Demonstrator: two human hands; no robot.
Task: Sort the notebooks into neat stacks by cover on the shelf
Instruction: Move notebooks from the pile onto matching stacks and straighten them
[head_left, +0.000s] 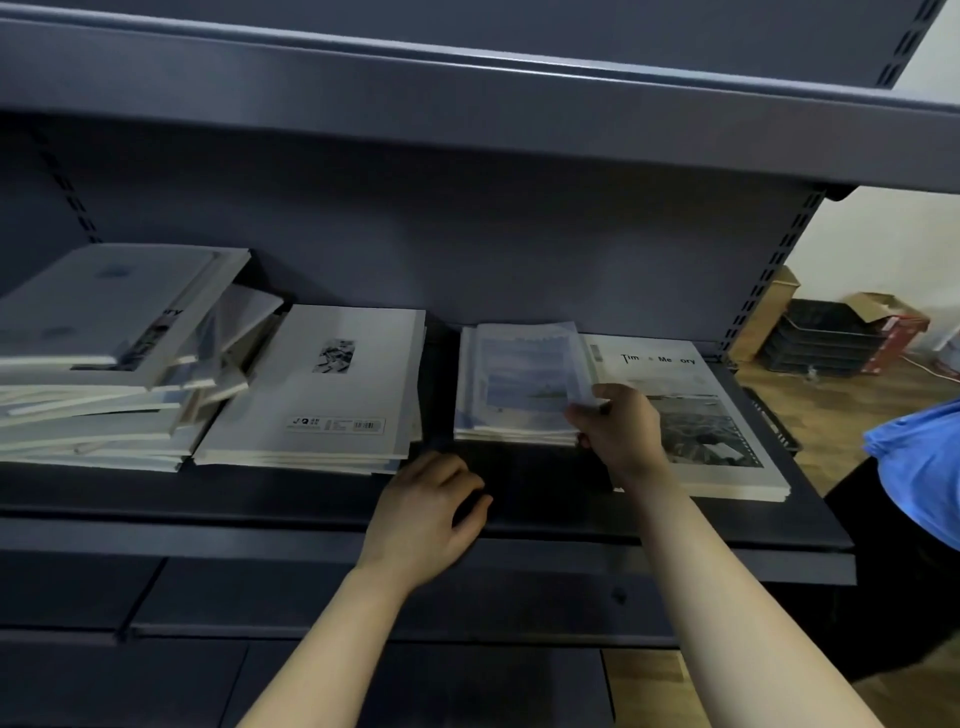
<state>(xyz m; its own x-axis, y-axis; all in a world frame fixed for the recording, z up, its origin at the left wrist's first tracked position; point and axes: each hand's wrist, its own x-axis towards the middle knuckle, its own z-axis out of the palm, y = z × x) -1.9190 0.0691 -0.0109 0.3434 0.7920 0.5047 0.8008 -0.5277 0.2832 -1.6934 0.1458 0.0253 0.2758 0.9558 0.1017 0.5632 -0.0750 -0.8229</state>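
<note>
On the dark shelf (519, 488) lie several groups of notebooks. At far left is a messy, tilted pile (104, 358). Beside it sits a neat stack with a small black-and-white picture on a pale cover (322, 389). In the middle is a stack with a blue seascape cover (519, 384). My right hand (618, 431) grips the right front corner of this stack's top notebook. At the right lies a stack titled "Time Memory" (711, 415). My left hand (436, 514) rests with curled fingers on the shelf's front edge, holding nothing.
An upper shelf (467, 98) overhangs the work area. Past the shelf's right end stand black wire trays (821, 338) and cardboard boxes (893, 317) on a wooden floor. A blue cloth (919, 462) shows at the right edge.
</note>
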